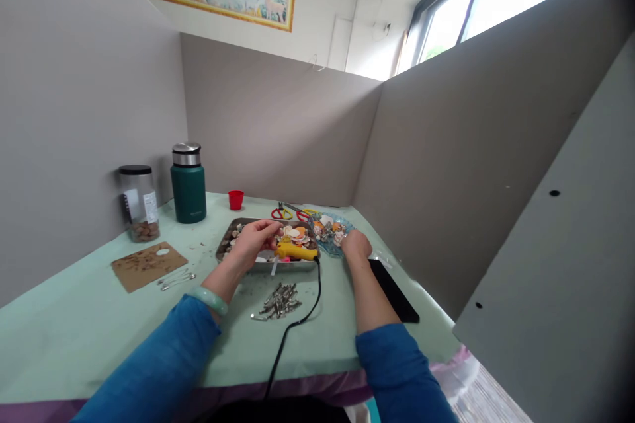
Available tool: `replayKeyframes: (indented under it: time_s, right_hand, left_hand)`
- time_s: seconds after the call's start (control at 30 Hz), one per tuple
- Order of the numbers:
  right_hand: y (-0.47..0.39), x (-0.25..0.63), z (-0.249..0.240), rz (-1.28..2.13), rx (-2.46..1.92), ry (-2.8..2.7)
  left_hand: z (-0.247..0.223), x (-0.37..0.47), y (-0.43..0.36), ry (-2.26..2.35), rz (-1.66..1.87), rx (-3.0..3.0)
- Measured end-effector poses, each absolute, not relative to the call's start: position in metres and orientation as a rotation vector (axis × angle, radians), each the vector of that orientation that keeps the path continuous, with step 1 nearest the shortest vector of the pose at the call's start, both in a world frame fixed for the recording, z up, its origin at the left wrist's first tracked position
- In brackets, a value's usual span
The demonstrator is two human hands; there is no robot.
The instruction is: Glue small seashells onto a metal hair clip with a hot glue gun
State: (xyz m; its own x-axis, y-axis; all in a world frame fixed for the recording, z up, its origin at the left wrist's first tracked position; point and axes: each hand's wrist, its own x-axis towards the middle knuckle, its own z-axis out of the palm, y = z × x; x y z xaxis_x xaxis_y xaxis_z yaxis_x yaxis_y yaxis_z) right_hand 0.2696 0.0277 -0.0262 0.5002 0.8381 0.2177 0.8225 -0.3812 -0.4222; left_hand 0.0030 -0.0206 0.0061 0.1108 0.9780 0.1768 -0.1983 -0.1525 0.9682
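Evidently, the yellow glue gun lay across the near right part of the metal tray, just right of the left hand. Its handle ran roughly left to right, with the black cord leaving the right end, so of the 2 hands the left was nearer. That hand hung above the tray, thumb and fingers drawn together; whether they gripped anything could not be told. The right hand sat at the right side of the blue glass plate, beyond the cord end, its fingers curled and mostly hidden, so its grip could not be told either. Shell pieces filled the tray behind the gun.
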Motion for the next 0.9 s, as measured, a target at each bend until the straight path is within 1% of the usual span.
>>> replayKeyframes:
  time_s: [0.4, 0.63, 0.77, 0.9]
  right_hand:
    - [0.024, 0.273, -0.019, 0.003, -2.302, -1.321]
    - [0.020, 0.267, -0.014, -0.051, -2.220, -1.370]
    - [0.019, 0.260, -0.014, -0.073, -2.073, -1.486]
    - [0.019, 0.254, -0.015, -0.083, -1.921, -1.579]
  left_hand:
    - [0.005, 0.003, -0.019, 0.896, 1.314, 1.246]
    - [0.005, -0.002, -0.016, 0.894, 1.340, 1.243]
    - [0.005, -0.009, -0.009, 0.895, 1.423, 1.164]
    - [0.006, -0.018, -0.003, 1.016, 1.591, 1.066]
